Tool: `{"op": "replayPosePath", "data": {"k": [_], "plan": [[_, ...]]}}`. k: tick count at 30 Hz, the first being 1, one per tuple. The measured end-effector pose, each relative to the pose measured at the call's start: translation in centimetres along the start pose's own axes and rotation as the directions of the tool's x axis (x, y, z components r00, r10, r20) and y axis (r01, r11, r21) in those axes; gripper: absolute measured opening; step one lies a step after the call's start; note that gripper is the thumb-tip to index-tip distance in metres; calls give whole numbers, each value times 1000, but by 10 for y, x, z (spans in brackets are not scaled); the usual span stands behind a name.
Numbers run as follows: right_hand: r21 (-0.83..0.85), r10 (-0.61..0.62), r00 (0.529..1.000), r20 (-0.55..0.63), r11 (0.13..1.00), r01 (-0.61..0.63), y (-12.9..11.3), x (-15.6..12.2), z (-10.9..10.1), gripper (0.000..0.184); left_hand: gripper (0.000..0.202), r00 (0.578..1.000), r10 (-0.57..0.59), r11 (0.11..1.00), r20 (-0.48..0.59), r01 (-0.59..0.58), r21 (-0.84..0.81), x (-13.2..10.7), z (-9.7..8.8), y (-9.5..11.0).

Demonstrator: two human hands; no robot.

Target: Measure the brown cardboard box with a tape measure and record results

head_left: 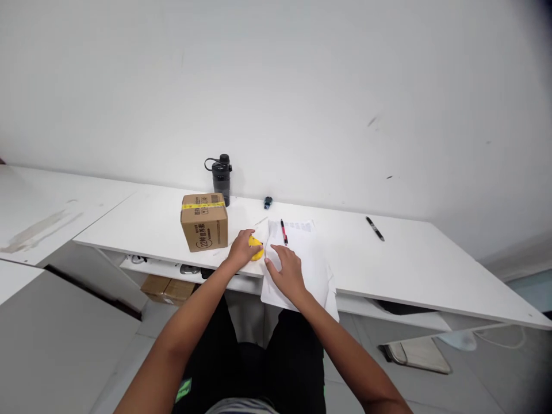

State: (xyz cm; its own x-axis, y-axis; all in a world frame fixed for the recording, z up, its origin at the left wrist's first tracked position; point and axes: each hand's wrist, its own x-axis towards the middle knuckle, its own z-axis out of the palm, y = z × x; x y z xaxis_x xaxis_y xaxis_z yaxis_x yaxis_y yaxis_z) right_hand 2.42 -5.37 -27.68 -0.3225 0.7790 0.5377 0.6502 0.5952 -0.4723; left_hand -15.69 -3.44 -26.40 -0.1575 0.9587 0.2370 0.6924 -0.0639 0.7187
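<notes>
My left hand (pixel 242 248) is closed around a small yellow object (pixel 256 249) on the white desk (pixel 388 259), just right of a cardboard box (pixel 204 228) with yellow tape on top. Lying flat with fingers spread, my right hand (pixel 286 273) presses on a stack of white papers (pixel 302 259) that hangs over the desk's front edge. A red and black pen (pixel 283 232) rests on the papers just beyond my right hand.
A black water bottle (pixel 221 179) stands behind the box by the wall. A small dark blue object (pixel 268 202) and a black marker (pixel 375 228) lie farther back on the desk. Cardboard boxes (pixel 167 289) sit on the floor under the desk.
</notes>
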Motion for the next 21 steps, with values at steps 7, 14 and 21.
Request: {"op": "replayPosePath", "data": {"k": [7, 14, 21], "plan": [[-355, 185, 942, 279, 932, -78, -4, 19, 36, 77, 39, 945, 324, 944, -42, -320, 86, -33, -10, -1], [-240, 56, 962, 266, 971, 10, -20, 22, 49, 48, 48, 934, 354, 935, -44, -353, 19, -48, -23, -14], [-201, -62, 961, 270, 972, 120, -36, 18, 49, 29, 36, 993, -44, 998, -106, 40, -43, -37, -39, -3]]}}
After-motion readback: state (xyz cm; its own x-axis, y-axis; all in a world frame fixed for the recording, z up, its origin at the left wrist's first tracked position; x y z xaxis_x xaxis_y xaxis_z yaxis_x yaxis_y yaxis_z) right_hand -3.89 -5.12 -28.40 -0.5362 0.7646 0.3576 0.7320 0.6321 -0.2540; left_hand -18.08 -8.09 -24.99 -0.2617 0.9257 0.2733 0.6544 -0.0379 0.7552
